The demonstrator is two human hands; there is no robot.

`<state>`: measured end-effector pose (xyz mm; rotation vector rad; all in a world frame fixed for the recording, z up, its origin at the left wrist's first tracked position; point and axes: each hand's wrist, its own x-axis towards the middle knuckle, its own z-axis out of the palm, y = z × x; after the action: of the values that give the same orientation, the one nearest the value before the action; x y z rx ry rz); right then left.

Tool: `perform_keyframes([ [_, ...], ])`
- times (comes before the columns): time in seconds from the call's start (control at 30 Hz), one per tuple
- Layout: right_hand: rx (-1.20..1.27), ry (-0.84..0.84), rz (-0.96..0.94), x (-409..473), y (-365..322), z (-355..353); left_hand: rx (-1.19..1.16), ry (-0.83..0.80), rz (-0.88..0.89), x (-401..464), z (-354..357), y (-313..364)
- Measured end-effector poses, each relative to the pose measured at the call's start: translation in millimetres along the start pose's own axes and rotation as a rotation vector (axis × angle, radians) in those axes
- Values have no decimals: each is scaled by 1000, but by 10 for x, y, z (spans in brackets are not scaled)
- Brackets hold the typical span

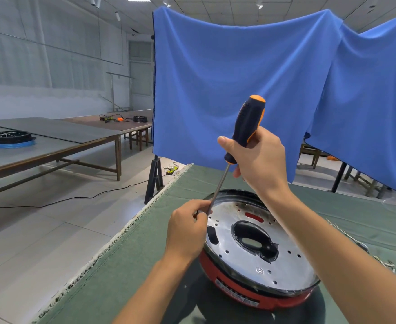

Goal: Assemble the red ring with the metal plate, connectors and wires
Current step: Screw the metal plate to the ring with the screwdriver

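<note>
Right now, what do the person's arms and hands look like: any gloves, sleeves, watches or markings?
Both the left hand and right hand are bare: no gloves, rings, watch or bands show. Both forearms are uncovered down to the frame edge, with no sleeve in view. No cables, tape or markings appear on them.

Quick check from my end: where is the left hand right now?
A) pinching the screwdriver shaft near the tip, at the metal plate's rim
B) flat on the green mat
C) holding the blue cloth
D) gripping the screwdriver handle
A: the left hand pinches the lower shaft of the screwdriver at the edge of the metal plate, while the right hand grips the handle.
</note>
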<state>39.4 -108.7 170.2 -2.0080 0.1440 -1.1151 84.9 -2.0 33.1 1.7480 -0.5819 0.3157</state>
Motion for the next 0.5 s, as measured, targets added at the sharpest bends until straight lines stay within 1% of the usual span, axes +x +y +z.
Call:
perform_keyframes([
  [0.07,-20,-11,-17,2,-5,27,-9,-27,7,-5,-20,9],
  [0.1,-41,-42,-25,6,-5,63,2,-51,5,-4,-34,-6],
  [0.23,-48,-279,-11,62,22,228,44,-135,-82,4,-30,-117],
  [0.3,-22,-324,9,102,53,256,21,-151,-113,15,-5,-139],
  [0.33,-14,-306,19,113,69,270,21,-157,-116,23,7,-143],
  [0.37,-23,-250,29,120,78,287,24,-167,-117,34,15,-147],
  [0.47,-19,53,53,212,4,309,-5,-195,-133,30,12,-147],
  [0.5,-19,108,51,280,-52,290,-9,-195,-129,21,3,-145],
])
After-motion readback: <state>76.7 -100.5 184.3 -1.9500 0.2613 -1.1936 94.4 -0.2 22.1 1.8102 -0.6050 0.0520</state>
